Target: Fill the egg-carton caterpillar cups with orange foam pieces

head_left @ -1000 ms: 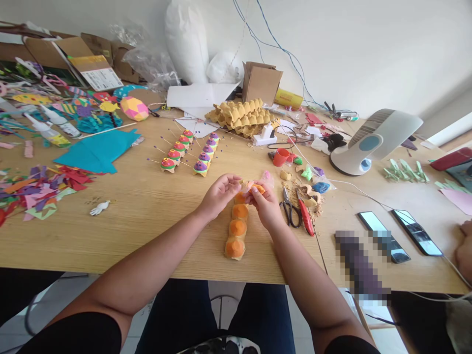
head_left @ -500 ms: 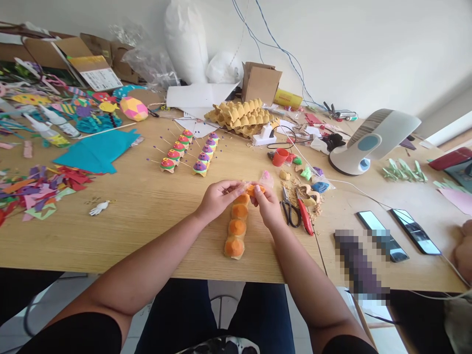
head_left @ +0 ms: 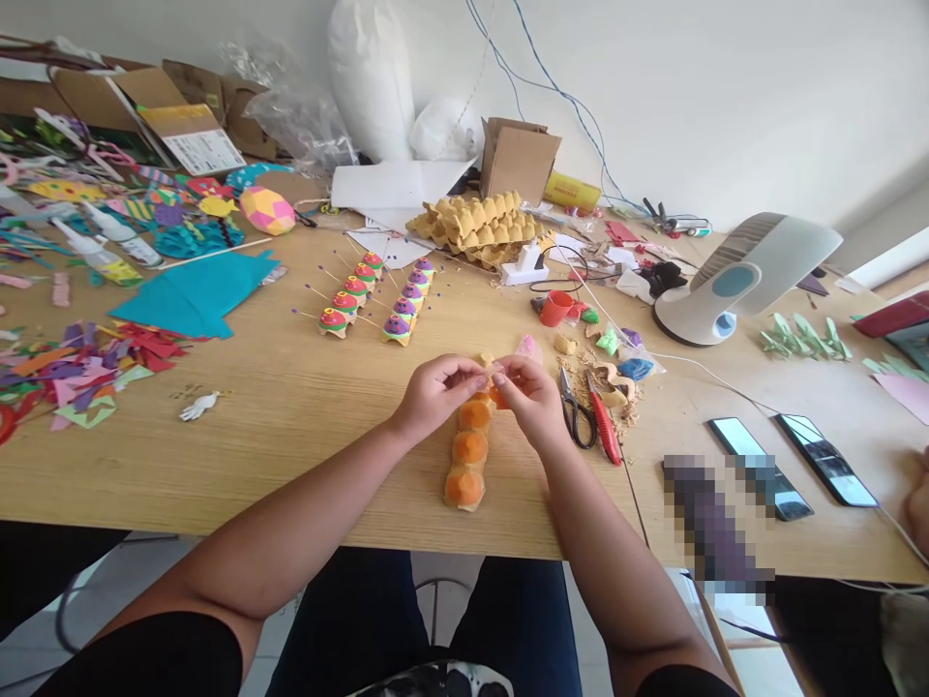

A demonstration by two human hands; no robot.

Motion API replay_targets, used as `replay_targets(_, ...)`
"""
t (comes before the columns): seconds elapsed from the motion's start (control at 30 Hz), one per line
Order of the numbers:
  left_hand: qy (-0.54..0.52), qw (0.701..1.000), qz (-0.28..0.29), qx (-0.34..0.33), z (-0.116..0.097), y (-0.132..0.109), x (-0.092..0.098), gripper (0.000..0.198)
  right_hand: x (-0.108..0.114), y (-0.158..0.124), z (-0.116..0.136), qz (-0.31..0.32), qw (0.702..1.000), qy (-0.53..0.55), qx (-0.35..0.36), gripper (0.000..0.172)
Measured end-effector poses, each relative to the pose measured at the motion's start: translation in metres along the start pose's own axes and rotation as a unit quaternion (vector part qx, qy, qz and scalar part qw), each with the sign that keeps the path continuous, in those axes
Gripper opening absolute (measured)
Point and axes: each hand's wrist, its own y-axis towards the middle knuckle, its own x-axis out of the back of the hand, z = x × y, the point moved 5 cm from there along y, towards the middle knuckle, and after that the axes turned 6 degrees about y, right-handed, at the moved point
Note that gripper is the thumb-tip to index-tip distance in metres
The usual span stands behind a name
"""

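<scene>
A strip of egg carton (head_left: 464,503) lies lengthwise in front of me, its cups capped with orange clay (head_left: 470,447). Over its far end, my left hand (head_left: 444,395) is closed in a pinch, fingertips meeting those of my right hand (head_left: 529,395). A bit of orange clay (head_left: 499,397) shows under my right thumb; what the left fingers pinch is hidden. Beyond stand two finished-looking carton strips, one with red and green caps (head_left: 354,287) and one with purple caps (head_left: 407,303), both with pins sticking out.
To the right lie black-handled scissors (head_left: 577,411), a red-handled cutter (head_left: 604,421), clay lumps and shavings. A red cup (head_left: 555,308), stacked egg trays (head_left: 475,227) and a white fan (head_left: 740,276) stand farther back. Paper scraps (head_left: 94,373) cover the left. Part of another person's hand shows at the far right.
The orange clay between my fingertips has shifted downward and shows less. My hands have turned inward, with fingertips closer together; the view has shifted slightly.
</scene>
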Motion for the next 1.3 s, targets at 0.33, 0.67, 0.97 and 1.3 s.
replay_targets(0.33, 0.050, 0.999, -0.002, -0.021, -0.002, -0.003, -0.002, 0.026, -0.001, -0.001, 0.001, -0.021, 1.000, 0.010, 0.019, 0.029)
replay_targets(0.67, 0.070, 0.997, 0.005, -0.040, -0.011, -0.005, -0.003, 0.026, 0.001, -0.003, 0.011, -0.003, 0.993, -0.093, 0.071, 0.024)
replay_targets(0.97, 0.039, 0.999, -0.008, -0.024, -0.009, -0.006, -0.002, 0.025, 0.003, -0.001, 0.005, -0.014, 0.999, -0.037, 0.024, 0.029)
replay_targets(1.3, 0.039, 0.999, -0.024, -0.011, -0.006, -0.004, 0.001, 0.025, 0.003, 0.000, 0.004, -0.033, 0.999, -0.016, 0.009, 0.030)
